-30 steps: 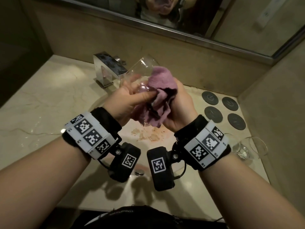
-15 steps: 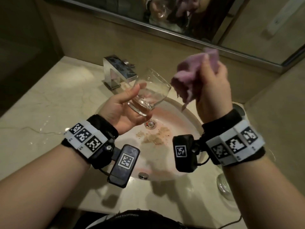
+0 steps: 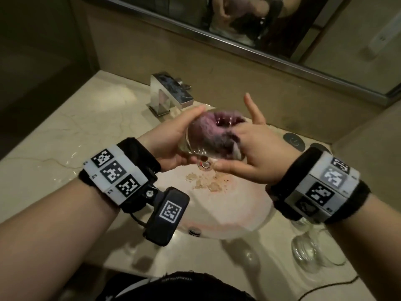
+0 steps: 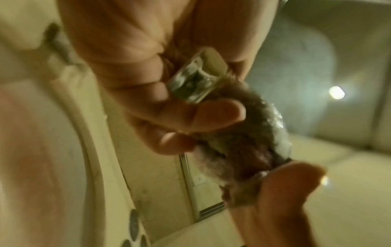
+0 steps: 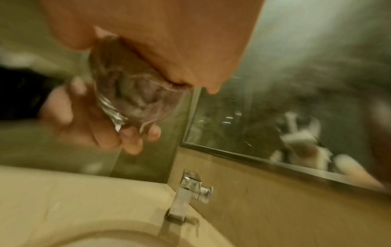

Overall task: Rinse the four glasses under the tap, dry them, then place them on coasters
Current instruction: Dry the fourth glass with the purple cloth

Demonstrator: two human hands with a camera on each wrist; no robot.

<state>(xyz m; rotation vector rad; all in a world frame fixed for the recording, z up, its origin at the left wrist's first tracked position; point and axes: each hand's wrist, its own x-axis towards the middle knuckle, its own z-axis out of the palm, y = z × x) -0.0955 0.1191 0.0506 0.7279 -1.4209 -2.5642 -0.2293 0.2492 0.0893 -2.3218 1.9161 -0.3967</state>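
My left hand (image 3: 178,137) grips a clear stemless glass (image 3: 195,146), tilted on its side over the sink. A pink cloth (image 3: 212,129) is stuffed inside the glass. My right hand (image 3: 249,146) pinches the cloth at the glass's mouth, thumb under the glass and one finger sticking up. In the left wrist view the thick glass base (image 4: 198,80) sits between my left fingers (image 4: 190,117), with the cloth (image 4: 249,150) beyond. The right wrist view shows the cloth (image 5: 135,100) through the glass wall. Dark round coasters (image 3: 294,141) lie at the back right.
The chrome tap (image 3: 171,94) stands behind the white basin (image 3: 217,211), which has brownish residue (image 3: 206,181) near the drain. Two more glasses (image 3: 312,253) stand on the marble counter under my right wrist. A mirror (image 3: 260,22) runs along the back wall.
Half a second ago my right hand held the cloth up, apart from the glass. It has since come down and pushed the cloth inside the glass.
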